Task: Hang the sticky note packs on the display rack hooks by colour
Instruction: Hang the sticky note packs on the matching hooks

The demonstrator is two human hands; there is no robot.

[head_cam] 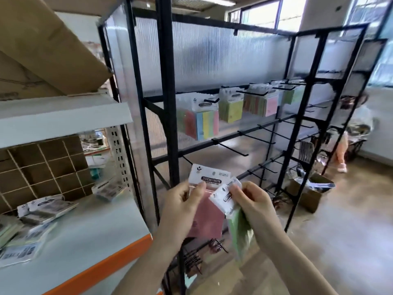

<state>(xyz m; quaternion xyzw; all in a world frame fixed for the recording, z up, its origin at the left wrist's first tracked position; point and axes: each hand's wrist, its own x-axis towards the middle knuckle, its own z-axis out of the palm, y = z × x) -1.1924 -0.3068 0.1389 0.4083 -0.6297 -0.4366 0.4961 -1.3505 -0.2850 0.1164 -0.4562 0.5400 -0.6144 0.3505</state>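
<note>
My left hand (187,201) grips a stack of pink sticky note packs (207,216) by the white header card, thumb on the front. My right hand (253,201) pinches a green sticky note pack (240,231) by its tilted header, right beside the pink stack. Both are held in front of the black display rack (168,103). On the rack's upper row hang multicolour packs (202,122), yellow-green packs (230,110), pink packs (270,106) and green packs (291,96). The lower hooks (231,147) are bare.
A grey shelf with an orange edge (95,233) at the left carries several loose packs (40,211). Cardboard boxes (42,39) lie above it. An open carton (308,194) stands on the floor right of the rack. A person (350,133) is at the far right.
</note>
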